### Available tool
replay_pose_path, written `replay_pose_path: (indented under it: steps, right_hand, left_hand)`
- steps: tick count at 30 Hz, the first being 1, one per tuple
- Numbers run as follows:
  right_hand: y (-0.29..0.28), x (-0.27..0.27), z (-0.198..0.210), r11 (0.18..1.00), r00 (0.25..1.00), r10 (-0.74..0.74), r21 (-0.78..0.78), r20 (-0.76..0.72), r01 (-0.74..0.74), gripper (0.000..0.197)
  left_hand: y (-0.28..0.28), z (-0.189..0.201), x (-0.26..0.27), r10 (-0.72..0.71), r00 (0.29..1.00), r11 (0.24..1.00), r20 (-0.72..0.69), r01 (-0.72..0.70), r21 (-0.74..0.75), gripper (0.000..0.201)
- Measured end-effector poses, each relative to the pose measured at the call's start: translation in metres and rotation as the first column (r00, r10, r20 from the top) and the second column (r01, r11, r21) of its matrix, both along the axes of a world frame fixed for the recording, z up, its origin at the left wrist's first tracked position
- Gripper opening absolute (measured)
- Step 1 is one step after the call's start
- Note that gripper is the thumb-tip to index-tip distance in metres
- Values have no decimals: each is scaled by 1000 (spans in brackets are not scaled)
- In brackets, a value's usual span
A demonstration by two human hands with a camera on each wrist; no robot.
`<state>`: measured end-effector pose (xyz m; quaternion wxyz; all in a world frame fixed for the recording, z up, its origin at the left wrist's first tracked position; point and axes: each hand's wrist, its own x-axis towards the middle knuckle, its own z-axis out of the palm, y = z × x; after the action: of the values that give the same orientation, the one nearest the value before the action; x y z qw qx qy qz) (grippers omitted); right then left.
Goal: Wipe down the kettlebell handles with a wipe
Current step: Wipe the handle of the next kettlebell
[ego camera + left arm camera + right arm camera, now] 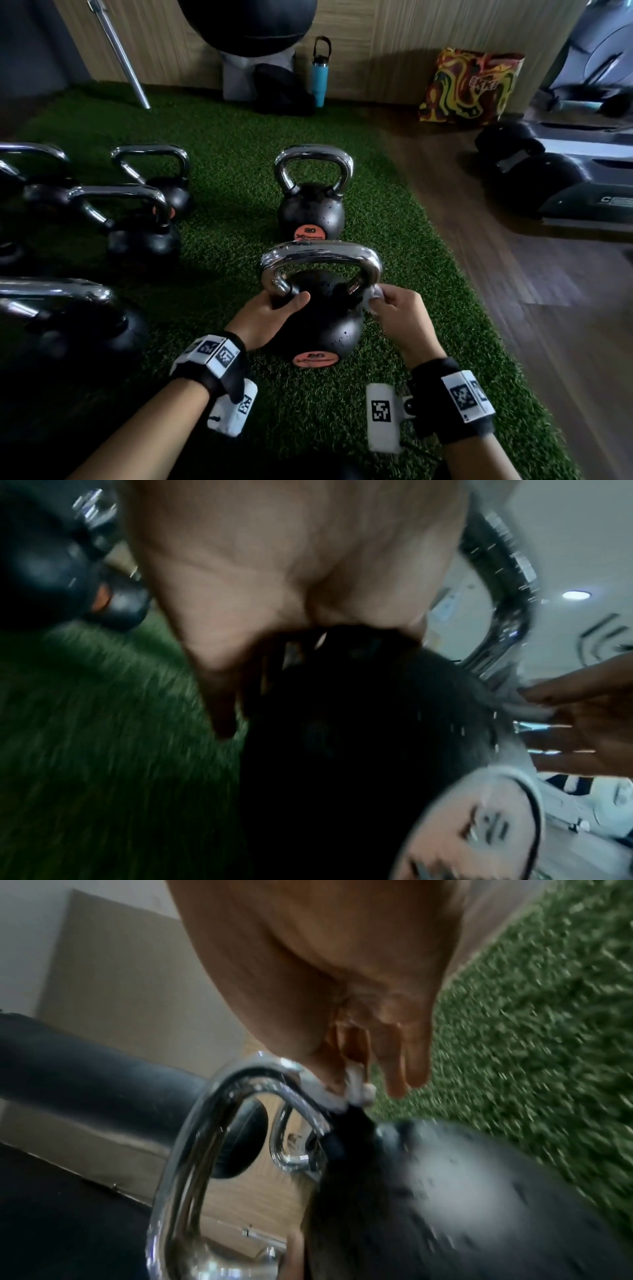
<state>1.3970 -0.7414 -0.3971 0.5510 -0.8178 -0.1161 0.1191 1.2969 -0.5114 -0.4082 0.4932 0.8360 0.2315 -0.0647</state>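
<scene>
A black kettlebell (329, 329) with an orange 20 label stands on green turf right in front of me, its chrome handle (320, 253) upright. My left hand (281, 308) grips the ball just below the handle's left leg, thumb across the top. My right hand (383, 298) pinches a crumpled white wipe (371, 296) against the foot of the handle's right leg. The right wrist view shows the wipe (356, 1091) pressed to the chrome handle (212, 1123). In the blurred left wrist view, my palm (274, 574) lies on the dark ball (342, 750). A second kettlebell (311, 205) stands just behind.
Several more chrome-handled kettlebells (137, 219) crowd the turf (239, 137) to the left. Wood floor (513, 274) and a treadmill (565, 171) lie to the right. Along the back wall are a blue bottle (319, 73), a colourful bag (469, 89) and a leaning metal bar (120, 51).
</scene>
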Motion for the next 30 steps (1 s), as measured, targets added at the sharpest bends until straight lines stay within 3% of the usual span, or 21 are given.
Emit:
replay_pose_path:
  steps: [2,4,6,10,16,22,25,27,30]
  right_hand:
    - [-12,3,12,995,995,82,-54,-56,-85,22]
    - [-22,0,28,980,981,166,-92,-101,-175,14]
    - [-25,-5,46,962,961,262,-55,-84,-267,18]
    - [-13,-21,78,948,962,272,169,16,-271,20]
    - [15,-47,96,943,938,183,217,295,-252,29]
    - [24,-49,91,982,871,57,132,487,-138,26]
    - [17,-43,92,957,828,172,110,534,-270,21]
    - [8,-35,90,942,817,149,172,557,-289,21]
    - [-2,-13,63,935,922,-79,348,379,-63,30]
  left_hand:
    - [10,23,-9,-96,979,952,-181,143,271,62]
    - [21,45,-20,-130,975,880,-182,197,431,44]
    - [27,65,-30,-180,984,917,-11,172,360,22]
    - [7,101,-37,-148,930,987,337,163,-15,34]
    - [-20,128,-35,-72,895,946,441,201,-255,35]
    - [-25,116,-28,47,868,928,494,145,-343,36]
    - [-30,108,-27,135,841,928,524,78,-364,35]
    - [-31,110,-29,203,799,935,566,14,-355,35]
    - [-27,119,-30,148,657,988,739,-136,-77,29]
